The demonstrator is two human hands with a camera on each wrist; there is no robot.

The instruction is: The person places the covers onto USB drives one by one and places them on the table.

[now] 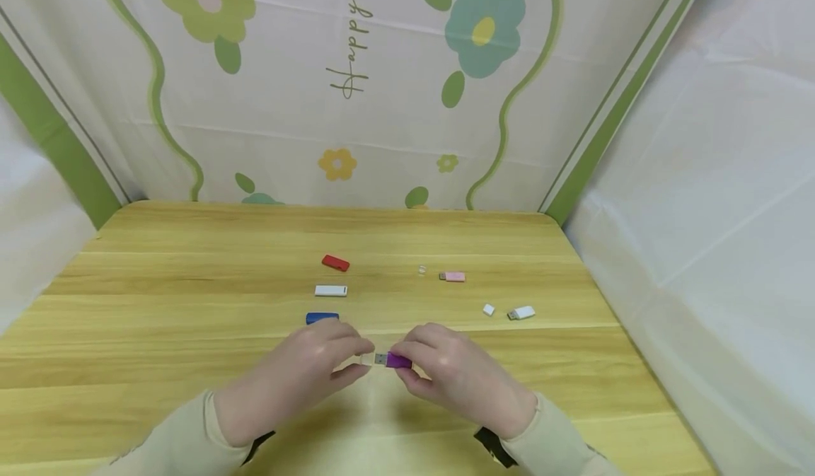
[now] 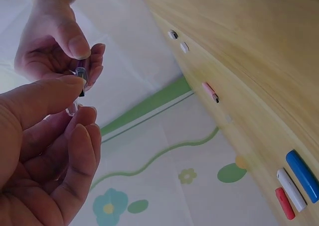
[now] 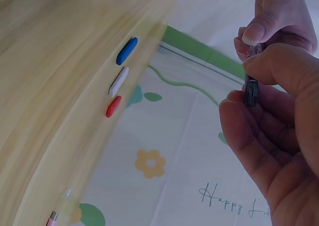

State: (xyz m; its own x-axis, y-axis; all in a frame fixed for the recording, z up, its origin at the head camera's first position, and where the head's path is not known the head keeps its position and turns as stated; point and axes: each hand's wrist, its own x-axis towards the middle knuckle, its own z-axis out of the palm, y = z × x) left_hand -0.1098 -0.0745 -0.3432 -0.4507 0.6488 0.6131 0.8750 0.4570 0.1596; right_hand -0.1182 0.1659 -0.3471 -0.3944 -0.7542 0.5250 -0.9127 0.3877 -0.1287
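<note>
Above the near middle of the table, my right hand (image 1: pixel 446 363) pinches a purple USB flash drive (image 1: pixel 399 360) between thumb and fingers. Its bare metal plug (image 1: pixel 380 358) points left. Facing it, my left hand (image 1: pixel 318 356) pinches a small clear cap (image 1: pixel 366 358) by thumb and fingertips. In the head view a slight gap shows between plug and cap. From the left wrist, the clear cap (image 2: pixel 73 107) appears below the plug, close to it. The right wrist view shows the drive's dark end (image 3: pixel 251 93) between thumb and fingers; its purple colour hardly shows there.
On the left lie a red (image 1: pixel 335 263), a white (image 1: pixel 331 291) and a blue flash drive (image 1: pixel 322 317). To the right lie a pink uncapped drive (image 1: pixel 454 276) near a clear cap (image 1: pixel 422 270), and a white uncapped drive (image 1: pixel 523 312) beside its white cap (image 1: pixel 488 310). A patterned curtain (image 1: pixel 395 122) hangs behind.
</note>
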